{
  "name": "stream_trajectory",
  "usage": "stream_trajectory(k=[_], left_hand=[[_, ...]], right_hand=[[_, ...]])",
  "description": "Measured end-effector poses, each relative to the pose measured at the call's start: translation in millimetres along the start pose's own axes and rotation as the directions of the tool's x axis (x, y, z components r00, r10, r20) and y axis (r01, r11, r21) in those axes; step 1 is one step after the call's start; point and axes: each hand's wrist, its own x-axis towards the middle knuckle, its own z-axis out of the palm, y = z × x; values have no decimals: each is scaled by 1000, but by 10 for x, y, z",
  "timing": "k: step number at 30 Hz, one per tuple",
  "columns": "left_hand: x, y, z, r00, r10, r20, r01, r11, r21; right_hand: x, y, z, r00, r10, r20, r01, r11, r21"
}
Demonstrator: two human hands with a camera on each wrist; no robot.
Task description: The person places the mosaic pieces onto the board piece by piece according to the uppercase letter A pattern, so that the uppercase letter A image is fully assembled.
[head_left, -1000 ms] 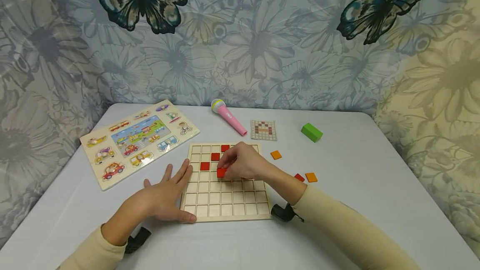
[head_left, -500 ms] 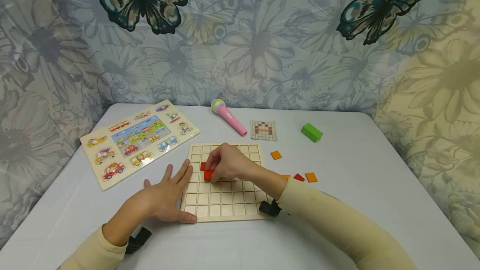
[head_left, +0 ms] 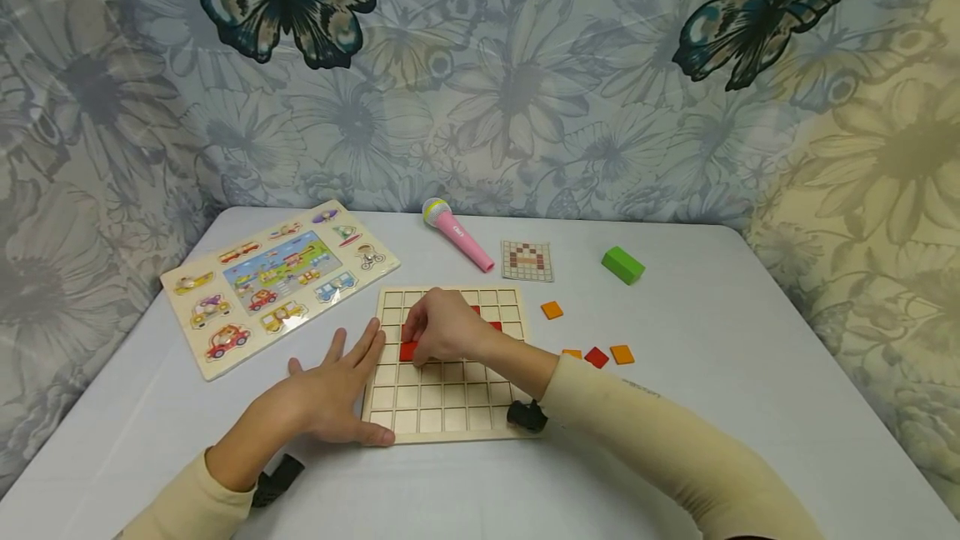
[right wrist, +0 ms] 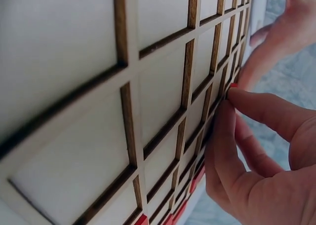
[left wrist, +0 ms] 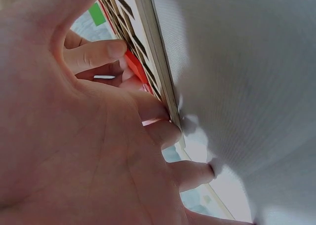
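A wooden grid board (head_left: 431, 422) lies on the table. My right hand (head_left: 444, 325) is low over its left half, with thumb and fingers pinching a red square tile (head_left: 408, 352). In the right wrist view only a sliver of this tile (right wrist: 234, 85) shows at the fingertips, right at the grid bars. Other red tiles (head_left: 496, 326) sit in cells of the upper rows, partly hidden behind the right hand. My left hand (head_left: 330, 398) rests at the board's left edge, its fingers spread and the thumb at the near left corner.
Right of the board lie a loose red tile (head_left: 596, 357) and several orange tiles (head_left: 552, 309). Behind them are a green block (head_left: 623, 265) and a small pattern card (head_left: 527, 273). A pink toy microphone (head_left: 465, 242) and a vehicle puzzle board (head_left: 300, 325) lie farther back and left.
My right hand has carried the red tile leftward across the board and lowered it at a cell near the left side. The left hand has stayed in place.
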Motion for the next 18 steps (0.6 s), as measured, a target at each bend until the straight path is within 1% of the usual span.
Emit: stream_trajectory(k=[8,18], left_hand=[[-7,2,3,1000,6,-5,-6,1000,-2],[-8,-7,3,1000,21,-3,-21,1000,0]], right_hand=[[1,-47,9,1000,11,-5,-11,998,-65],[-2,-32,25,1000,-6,-6,5,996,-95]])
